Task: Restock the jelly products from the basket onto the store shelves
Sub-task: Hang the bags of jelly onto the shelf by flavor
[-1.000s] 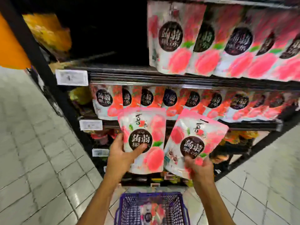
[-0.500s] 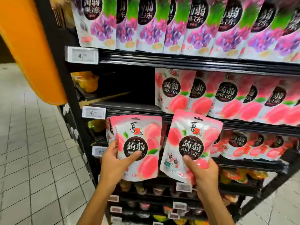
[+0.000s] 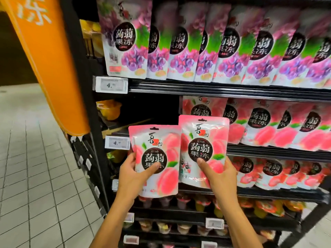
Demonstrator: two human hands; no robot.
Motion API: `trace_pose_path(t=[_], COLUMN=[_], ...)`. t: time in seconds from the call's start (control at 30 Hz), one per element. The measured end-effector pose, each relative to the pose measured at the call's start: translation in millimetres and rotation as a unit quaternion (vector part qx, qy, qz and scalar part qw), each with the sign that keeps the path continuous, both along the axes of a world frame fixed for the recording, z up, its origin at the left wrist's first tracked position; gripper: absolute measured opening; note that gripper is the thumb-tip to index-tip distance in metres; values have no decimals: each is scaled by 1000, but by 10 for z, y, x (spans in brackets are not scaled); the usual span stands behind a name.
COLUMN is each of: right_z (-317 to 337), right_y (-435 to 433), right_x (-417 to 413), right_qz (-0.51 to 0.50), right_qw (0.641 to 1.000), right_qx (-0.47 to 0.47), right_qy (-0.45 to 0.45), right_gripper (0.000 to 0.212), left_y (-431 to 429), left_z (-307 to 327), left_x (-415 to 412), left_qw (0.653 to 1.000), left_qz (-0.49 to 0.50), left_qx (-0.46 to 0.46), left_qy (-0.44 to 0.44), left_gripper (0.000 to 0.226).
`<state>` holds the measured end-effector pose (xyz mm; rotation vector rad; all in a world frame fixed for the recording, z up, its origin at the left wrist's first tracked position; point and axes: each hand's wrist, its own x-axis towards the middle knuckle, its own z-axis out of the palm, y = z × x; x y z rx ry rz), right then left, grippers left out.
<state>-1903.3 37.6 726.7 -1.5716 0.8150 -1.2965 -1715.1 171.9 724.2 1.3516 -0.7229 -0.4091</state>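
Rising shelfward, left hand (image 3: pixel 130 175) clamps left pouch (image 3: pixel 158 149), right hand (image 3: pixel 221 177) clamps right pouch (image 3: pixel 204 138).

Bare forearms; left hand (image 3: pixel 132 176) and right hand (image 3: pixel 220 178) bare as well.
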Motion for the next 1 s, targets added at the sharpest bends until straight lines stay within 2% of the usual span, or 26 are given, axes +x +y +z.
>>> trace_pose_path(t=[0.1, 0.4, 0.6, 0.77, 0.87, 0.93, 1.0], right_z=[64, 290, 397, 478, 544, 519, 462], right_y=[-3, -155, -221, -285, -310, -320, -304], right_x=[187, 679, 897, 1089, 1187, 1219, 1207], right_qz=[-17, -45, -74, -116, -142, -134, -118], right_qw=[1000, 998, 994, 989, 984, 985, 987], right_qx=[-5, -35, -68, -82, -95, -100, -108], right_qy=[-7, -29, -30, -44, -42, -33, -10], right_gripper=[46, 26, 33, 29, 38, 34, 39], left_y=[15, -53, -112, -139, -134, -120, -111], left_z=[-2, 37, -6, -25, -13, -8, -20], left_x=[149, 433, 477, 502, 516, 523, 533], left_qw=[1000, 998, 997, 996, 997, 997, 997], left_qz=[-4, -47, -77, -85, -82, -79, -79], left_qx=[5, 13, 7, 7, 0, -3, -5], left_qy=[-10, -25, -25, -21, -14, -9, -3], left_gripper=[51, 55, 57, 54, 58, 59, 57])
